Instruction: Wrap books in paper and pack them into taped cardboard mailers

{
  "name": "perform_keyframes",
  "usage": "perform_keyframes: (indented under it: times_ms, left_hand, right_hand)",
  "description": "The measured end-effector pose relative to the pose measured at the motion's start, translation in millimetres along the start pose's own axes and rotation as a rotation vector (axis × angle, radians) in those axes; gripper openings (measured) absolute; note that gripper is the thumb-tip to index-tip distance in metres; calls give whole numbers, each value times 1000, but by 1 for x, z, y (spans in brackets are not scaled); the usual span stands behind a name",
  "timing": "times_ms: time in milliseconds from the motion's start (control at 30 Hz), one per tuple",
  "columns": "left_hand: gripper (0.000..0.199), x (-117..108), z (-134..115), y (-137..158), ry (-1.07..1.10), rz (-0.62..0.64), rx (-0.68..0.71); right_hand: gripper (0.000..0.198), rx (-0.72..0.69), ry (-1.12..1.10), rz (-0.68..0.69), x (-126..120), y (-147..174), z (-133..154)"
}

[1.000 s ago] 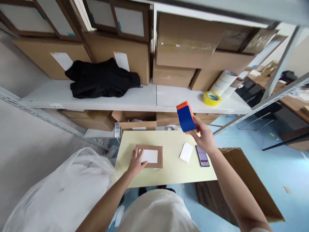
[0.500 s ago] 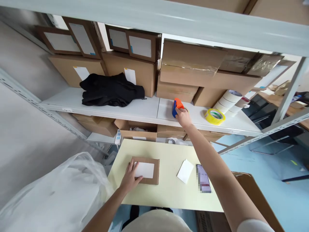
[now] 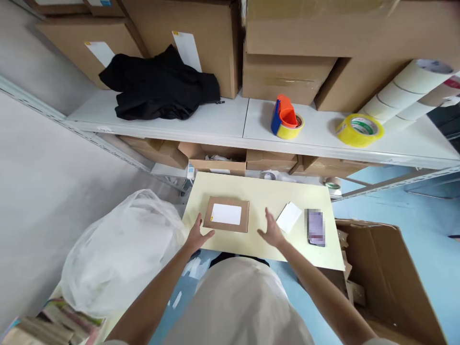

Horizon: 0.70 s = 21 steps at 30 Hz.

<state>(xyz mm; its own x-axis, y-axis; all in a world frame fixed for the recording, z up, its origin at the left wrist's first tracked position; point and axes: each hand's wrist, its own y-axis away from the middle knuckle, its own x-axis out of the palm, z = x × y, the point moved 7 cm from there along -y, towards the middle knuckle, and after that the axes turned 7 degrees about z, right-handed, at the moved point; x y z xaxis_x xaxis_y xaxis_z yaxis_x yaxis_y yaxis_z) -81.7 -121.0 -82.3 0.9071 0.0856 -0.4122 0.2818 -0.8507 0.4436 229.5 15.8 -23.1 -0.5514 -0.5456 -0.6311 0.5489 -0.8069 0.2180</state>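
A small brown cardboard box with a white label on top lies on the pale yellow table. Just off its left front corner is my left hand, thumb and fingers spread, holding nothing. My right hand is to the right of the box, also spread and bare, close to some white paper slips. Farther right lies a phone with a blurred screen. The orange and blue tape dispenser, loaded with yellow tape, rests on the shelf behind the table.
On the shelf are a black garment, a yellow tape roll, stacked white rolls and large cartons. A big white plastic bag bulges at the left. An open carton stands on the floor at right.
My right hand has let go of the tape dispenser on the shelf and come down beside the box. My left hand has come off the box. The view has tilted downward.
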Motion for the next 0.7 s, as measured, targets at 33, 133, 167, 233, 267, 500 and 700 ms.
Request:
perform_keyframes:
  times_ms: [33,133,167,233,267,500,700]
  left_hand:
    - [102,1,7,1,70,19,-33]
    - [88,11,6,0,255,110,11]
    - [83,14,2,0,302,135,42]
    - [77,17,-8,1,345,151,74]
    - [75,15,-11,2,336,134,75]
    - [57,-4,-44,7,117,45,264]
    - [40,1,-71,-5,-134,5,372]
  right_hand:
    - [94,77,-48,130,36,10,-14]
    - [97,171,-194,284,101,21,-23]
    - [96,176,-242,280,110,20,-19]
    - [93,186,-314,235,115,15,-10]
    - [90,193,-331,203,113,12,-7]
    - [56,169,-344,-89,63,13,7]
    - [51,194,-289,-251,34,19,25]
